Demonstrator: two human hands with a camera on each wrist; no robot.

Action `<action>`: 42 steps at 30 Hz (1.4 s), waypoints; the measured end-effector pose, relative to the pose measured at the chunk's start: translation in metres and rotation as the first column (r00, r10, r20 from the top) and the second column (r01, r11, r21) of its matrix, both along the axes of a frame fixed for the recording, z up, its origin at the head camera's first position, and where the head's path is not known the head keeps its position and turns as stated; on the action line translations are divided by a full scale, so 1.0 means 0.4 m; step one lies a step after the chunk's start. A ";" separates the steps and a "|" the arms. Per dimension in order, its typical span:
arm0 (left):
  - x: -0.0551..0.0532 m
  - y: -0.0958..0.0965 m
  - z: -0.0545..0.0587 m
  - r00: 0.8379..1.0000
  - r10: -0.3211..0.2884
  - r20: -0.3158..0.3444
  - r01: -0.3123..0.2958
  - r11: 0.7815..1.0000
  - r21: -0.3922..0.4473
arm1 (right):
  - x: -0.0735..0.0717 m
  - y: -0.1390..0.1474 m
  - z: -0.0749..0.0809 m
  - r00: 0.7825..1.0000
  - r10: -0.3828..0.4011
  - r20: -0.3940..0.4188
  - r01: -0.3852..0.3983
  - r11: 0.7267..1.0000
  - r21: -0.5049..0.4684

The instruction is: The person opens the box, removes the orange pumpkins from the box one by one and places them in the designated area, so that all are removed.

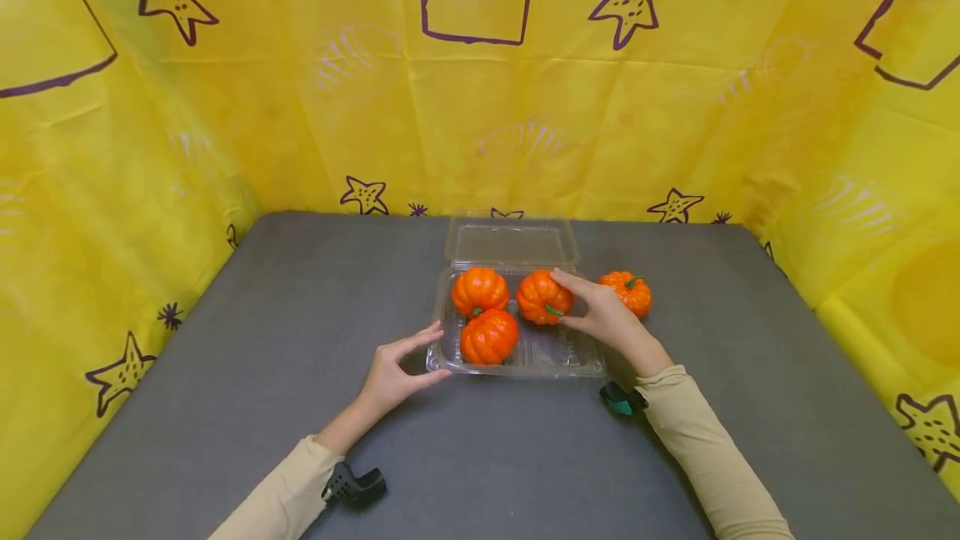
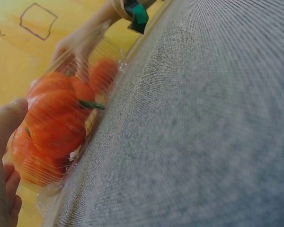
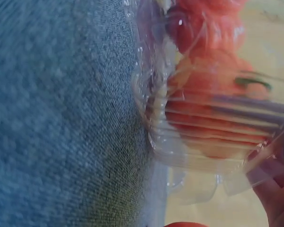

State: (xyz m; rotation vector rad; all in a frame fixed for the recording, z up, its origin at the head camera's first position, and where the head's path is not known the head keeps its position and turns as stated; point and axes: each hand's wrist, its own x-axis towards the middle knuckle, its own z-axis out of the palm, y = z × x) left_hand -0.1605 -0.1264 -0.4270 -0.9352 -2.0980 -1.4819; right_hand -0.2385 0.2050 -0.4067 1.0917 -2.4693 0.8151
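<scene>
1. Head view first: a person's right hand (image 1: 611,319) pinches the held pumpkin (image 1: 540,297) between thumb and fingers, at the back-right part of a clear container (image 1: 525,371). Whether the pumpkin bears on the base, I cannot tell.
2. The left hand (image 1: 396,367) has its thumb and fingers spread around the container's near-left corner. I read that as steadying, since such a light box would probably slide easily.
3. Inside, the back-left pumpkin (image 1: 478,288) and front-left pumpkin (image 1: 491,338) touch, one behind the other, which leaves room on the right side.
4. An outer pumpkin (image 1: 628,293) sits on the table (image 1: 337,290), just beyond the right hand, probably within easy reach.
5. The lid (image 1: 513,242) lies back, away from the person, so both hands have an unblocked approach.
6. Materials: the pumpkins are glossy, orange, squat and lobed, some showing short green stems (image 1: 555,310). Thin, see-through plastic forms the ribbed walls (image 3: 267,118). Grey and finely woven-looking, the tabletop seems likely to offer some friction.
</scene>
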 end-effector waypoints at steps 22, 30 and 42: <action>-0.002 0.000 0.002 1.000 0.003 -0.027 -0.003 1.000 -0.009 | 0.031 -0.008 0.039 0.937 0.107 0.332 0.022 0.932 -0.363; 0.000 0.001 -0.001 0.999 0.005 -0.032 -0.006 1.000 -0.009 | 0.019 0.008 0.023 0.858 0.139 0.495 0.087 0.909 -0.407; -0.001 -0.001 -0.001 0.999 -0.004 -0.041 0.003 1.000 -0.013 | 0.025 0.015 0.043 0.787 0.146 0.600 0.211 0.849 -0.484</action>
